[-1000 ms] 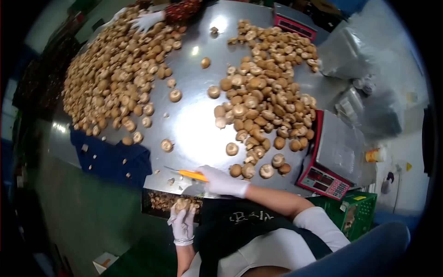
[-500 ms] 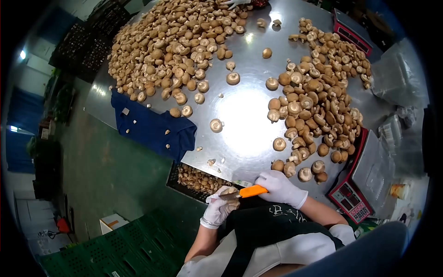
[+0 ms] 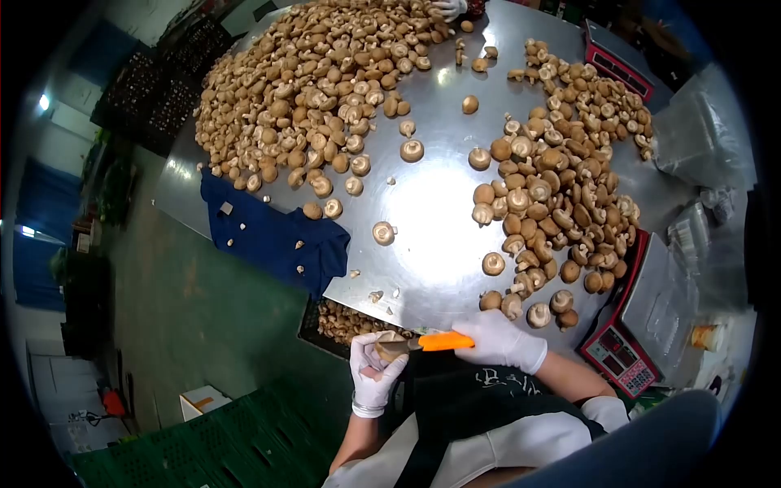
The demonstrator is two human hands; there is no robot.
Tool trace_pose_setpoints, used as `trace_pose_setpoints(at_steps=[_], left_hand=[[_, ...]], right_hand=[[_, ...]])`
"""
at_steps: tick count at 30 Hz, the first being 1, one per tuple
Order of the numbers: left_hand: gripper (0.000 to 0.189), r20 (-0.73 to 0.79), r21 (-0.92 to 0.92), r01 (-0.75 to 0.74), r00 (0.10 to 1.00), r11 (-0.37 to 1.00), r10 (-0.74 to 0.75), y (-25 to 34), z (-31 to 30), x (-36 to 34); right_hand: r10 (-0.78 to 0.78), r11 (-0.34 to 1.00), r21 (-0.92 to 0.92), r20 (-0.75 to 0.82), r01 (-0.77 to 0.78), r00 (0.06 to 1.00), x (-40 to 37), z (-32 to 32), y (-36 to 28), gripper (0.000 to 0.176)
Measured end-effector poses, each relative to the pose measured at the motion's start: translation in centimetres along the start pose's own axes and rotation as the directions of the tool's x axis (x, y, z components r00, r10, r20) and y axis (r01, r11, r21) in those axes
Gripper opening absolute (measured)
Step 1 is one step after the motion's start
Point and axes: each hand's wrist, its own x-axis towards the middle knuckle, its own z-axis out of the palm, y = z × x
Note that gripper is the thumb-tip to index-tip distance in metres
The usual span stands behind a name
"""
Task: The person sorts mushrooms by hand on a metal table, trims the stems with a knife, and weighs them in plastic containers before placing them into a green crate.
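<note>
My left hand (image 3: 372,381), in a white glove, pinches a mushroom (image 3: 389,345) just off the table's front edge. In my gloved right hand (image 3: 500,340) is a knife (image 3: 443,342) with an orange handle, its blade lying against the mushroom. Part of the mushroom is hidden by the blade and my fingers. Below and behind my left hand sits a dark crate (image 3: 313,335) holding mushroom pieces. On the table, a cluster of brown mushrooms (image 3: 561,203) lies up and right of my right hand.
A large mushroom heap (image 3: 301,89) covers the far left of the metal table (image 3: 431,220). Blue cloth (image 3: 277,236) hangs over the left edge. A red scale (image 3: 622,346) stands at right, another scale (image 3: 618,69) farther back. Another person's gloved hand (image 3: 450,8) is at the heap.
My left hand has turned more upright, with the mushroom held higher. The knife has swung nearly level. At the far side, the other person's hand has moved right, and more mushrooms lie near it.
</note>
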Motion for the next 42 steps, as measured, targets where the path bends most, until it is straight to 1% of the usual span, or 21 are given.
trace_pose_setpoints(at_steps=[4, 7, 9, 11, 13, 15, 18, 21, 23, 25, 26, 28, 29, 30, 32, 33, 34, 36, 37, 40, 42], left_hand=[[0.054, -0.022, 0.036, -0.071, 0.997, 0.997, 0.072, 0.6, 1.0, -0.3], [0.056, -0.043, 0.122, -0.209, 0.975, 0.97, 0.216, 0.9, 1.0, -0.2], [0.058, -0.064, 0.343, -0.393, 0.896, 0.853, 0.438, 1.3, 0.7, 0.0], [0.059, -0.055, 0.454, -0.428, 0.862, 0.782, 0.504, 0.7, -0.2, 0.4], [0.06, -0.155, 0.389, -0.325, 0.899, 0.862, 0.409, 0.5, 0.1, 0.5], [0.057, -0.167, 0.213, -0.185, 0.961, 0.959, 0.223, -0.7, -0.5, 0.8], [0.042, -0.157, -0.145, 0.151, 0.972, 0.978, -0.173, -3.3, -1.1, 1.4], [0.022, -0.198, -0.134, 0.319, 0.919, 0.938, -0.341, -5.7, -1.2, 2.6], [0.015, -0.144, -0.074, 0.26, 0.953, 0.963, -0.268, -7.7, -1.4, 3.4], [0.017, 0.031, 0.323, 0.107, 0.992, 0.94, -0.124, -7.2, -0.8, 4.1], [0.022, 0.081, 0.231, 0.178, 0.976, 0.957, -0.201, -6.4, 0.7, 3.7], [0.043, 0.237, 0.338, 0.057, 0.961, 0.939, -0.143, -6.9, 3.0, 4.1], [0.065, 0.323, 0.408, -0.035, 0.94, 0.912, -0.109, -8.1, 3.6, 4.3], [0.087, 0.459, 0.527, -0.253, 0.888, 0.811, -0.022, -8.3, 4.6, 4.8], [0.108, 0.599, 0.634, -0.465, 0.801, 0.618, -0.011, -7.1, 7.1, 5.3], [0.114, 0.638, 0.671, -0.541, 0.77, 0.507, -0.023, -5.8, 8.8, 5.3], [0.114, 0.645, 0.667, -0.55, 0.764, 0.502, -0.02, -5.9, 9.9, 5.4], [0.121, 0.646, 0.757, -0.591, 0.74, 0.279, -0.187, -6.3, 11.5, 5.5], [0.121, 0.653, 0.752, -0.6, 0.734, 0.271, -0.186, -6.4, 12.3, 5.8], [0.13, 0.56, 0.823, -0.51, 0.66, 0.25, -0.5, -6.6, 14.5, 7.1], [0.131, 0.655, 0.753, -0.584, 0.622, 0.304, -0.429, -8.7, 14.7, 8.6]], right_hand=[[-0.022, 1.0, 0.006, -0.056, 0.022, 0.998, 0.1, 0.9, -0.8, 0.021], [0.054, 0.998, -0.026, -0.036, -0.055, 0.998, 0.3, 1.1, 0.4, 0.023], [0.353, 0.933, -0.113, 0.09, -0.343, 0.931, 0.6, 0.6, 1.7, 0.027], [0.387, 0.922, -0.078, 0.125, -0.38, 0.913, 0.7, -0.1, 1.4, 0.031], [0.317, 0.948, 0.025, 0.028, -0.317, 0.948, 1.2, -0.8, -0.3, 0.032], [0.161, 0.986, 0.081, -0.245, -0.145, 0.956, 2.8, 2.4, 1.9, 0.035], [0.044, 0.988, -0.125, -0.343, -0.092, 0.938, 6.8, 4.9, 4.4, 0.037], [0.004, 0.968, -0.227, -0.408, -0.106, 0.913, 7.0, 5.2, 5.1, 0.039], [-0.039, 0.958, -0.271, -0.442, -0.093, 0.896, 5.4, 4.1, 4.9, 0.041], [-0.022, 0.984, -0.16, -0.544, -0.078, 0.839, 2.1, 2.2, 4.4, 0.04], [0.021, 0.993, -0.083, -0.597, -0.088, 0.802, 0.2, 1.6, 5.2, 0.038], [0.129, 0.972, -0.053, -0.696, -0.229, 0.706, -4.3, 0.3, 6.1, 0.04], [0.164, 0.962, -0.033, -0.726, -0.271, 0.668, -6.5, -0.2, 6.8, 0.044], [0.245, 0.931, -0.02, -0.704, -0.363, 0.666, -8.8, -0.9, 6.9, 0.052], [0.353, 0.835, -0.036, -0.731, -0.549, 0.584, -12.8, 0.2, 8.5, 0.066], [0.399, 0.801, -0.062, -0.686, -0.596, 0.608, -14.6, 0.4, 9.0, 0.081], [0.438, 0.77, -0.088, -0.647, -0.632, 0.624, -15.7, 1.1, 9.5, 0.088], [0.477, 0.738, -0.107, -0.615, -0.666, 0.628, -16.1, 1.9, 10.3, 0.095], [0.478, 0.751, -0.128, -0.572, -0.648, 0.666, -15.7, 2.0, 10.4, 0.098], [0.484, 0.784, -0.124, -0.491, -0.608, 0.725, -13.7, 1.8, 9.7, 0.1], [0.445, 0.845, -0.093, -0.426, -0.527, 0.788, -12.1, 1.7, 9.3, 0.096]])
